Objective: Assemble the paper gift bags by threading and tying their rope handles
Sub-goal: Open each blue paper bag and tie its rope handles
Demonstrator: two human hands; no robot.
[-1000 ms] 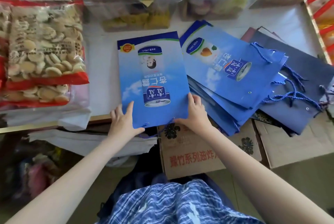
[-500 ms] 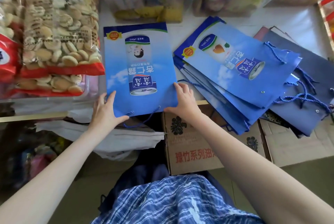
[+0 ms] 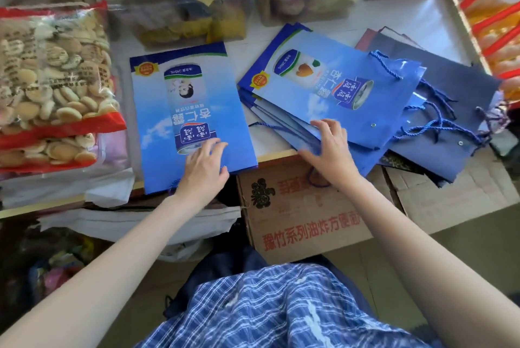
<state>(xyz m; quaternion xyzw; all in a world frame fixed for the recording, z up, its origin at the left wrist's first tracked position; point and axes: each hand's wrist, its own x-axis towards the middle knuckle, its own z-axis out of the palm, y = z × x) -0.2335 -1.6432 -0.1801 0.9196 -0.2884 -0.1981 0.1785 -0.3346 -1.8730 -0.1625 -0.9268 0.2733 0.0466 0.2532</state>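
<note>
A single flat blue paper gift bag point(image 3: 185, 111) is pressed onto the desk point(image 3: 253, 38) by the left hand point(image 3: 204, 167), fingers straight and released, at the bag's near edge. The right hand point(image 3: 330, 148) is laid, fingers extended, on the near corner of the stack of gift bags point(image 3: 332, 94). Blue rope handles point(image 3: 439, 122) are seen beyond the right hand. A cardboard box point(image 3: 304, 215) is located beneath it.

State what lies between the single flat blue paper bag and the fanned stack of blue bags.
Head view: bare white tabletop separates the single blue bag and the stack.
</note>
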